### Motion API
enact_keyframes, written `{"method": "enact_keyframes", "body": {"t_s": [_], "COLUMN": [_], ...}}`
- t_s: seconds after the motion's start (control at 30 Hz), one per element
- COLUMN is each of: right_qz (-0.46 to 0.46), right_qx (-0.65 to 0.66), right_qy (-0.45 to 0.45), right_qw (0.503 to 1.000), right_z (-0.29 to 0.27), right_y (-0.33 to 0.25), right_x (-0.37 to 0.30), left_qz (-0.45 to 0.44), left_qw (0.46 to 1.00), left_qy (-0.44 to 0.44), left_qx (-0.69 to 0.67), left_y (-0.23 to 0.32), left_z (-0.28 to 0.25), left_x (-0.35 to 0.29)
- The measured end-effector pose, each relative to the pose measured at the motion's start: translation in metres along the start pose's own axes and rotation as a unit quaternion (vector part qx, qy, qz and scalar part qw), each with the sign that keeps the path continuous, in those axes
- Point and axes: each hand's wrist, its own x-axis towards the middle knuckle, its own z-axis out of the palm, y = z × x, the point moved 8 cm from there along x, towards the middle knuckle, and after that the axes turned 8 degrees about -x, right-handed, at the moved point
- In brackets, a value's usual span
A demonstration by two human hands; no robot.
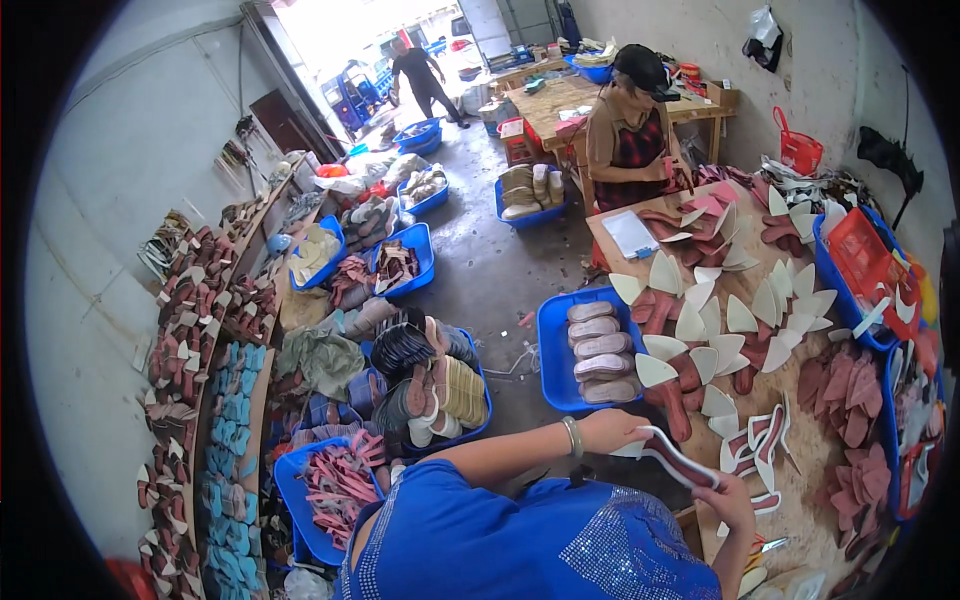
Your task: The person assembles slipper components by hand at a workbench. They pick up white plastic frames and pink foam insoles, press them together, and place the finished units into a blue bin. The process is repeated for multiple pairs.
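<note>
Between my hands is a curved, shoe-sole-shaped piece (672,458), white along its edge and reddish brown inside. My left hand (606,432), with a bangle at the wrist, grips its far left end. My right hand (730,502) has its fingers closed on the near right end. The piece hangs in the air at the left edge of the wooden worktable (783,372). On the table just beyond my right hand lie several white-rimmed sole pieces (765,450). Farther up are reddish soles (672,408) with cream pointed pieces (690,322) laid across them.
A blue tub (549,352) with a row of soles stands left of the table. Scissors (768,546) lie near the front edge. Stacks of reddish pieces (842,392) sit at the right. A co-worker in a black cap (630,140) is at the far end. More tubs line the left.
</note>
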Motion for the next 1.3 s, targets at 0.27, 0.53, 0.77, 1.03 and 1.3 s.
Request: {"method": "enact_keyframes", "body": {"t_s": [0.27, 0.53, 0.77, 1.03, 1.3], "right_qz": [0.085, 0.16, 0.203, 0.138, 0.128], "right_qx": [-0.21, -0.095, -0.061, 0.319, 0.329], "right_qy": [-0.113, 0.069, 0.317, 0.479, 0.484], "right_qw": [0.967, 0.98, 0.924, 0.806, 0.801], "right_z": [0.016, -0.017, -0.055, -0.066, -0.068], "right_y": [0.01, 0.07, 0.156, 0.206, 0.182], "right_x": [0.008, -0.073, -0.165, -0.217, -0.216], "left_qz": [0.093, 0.191, 0.047, -0.209, -0.301], "left_qw": [0.983, 0.977, 0.996, 0.939, 0.838], "left_qy": [-0.019, -0.074, -0.077, -0.038, 0.056], "left_qx": [0.159, 0.061, -0.015, -0.27, -0.452], "left_y": [0.06, 0.114, 0.054, -0.057, -0.074], "left_z": [0.041, 0.092, 0.139, 0.187, 0.201], "left_x": [0.036, 0.074, 0.104, 0.109, 0.147]}}
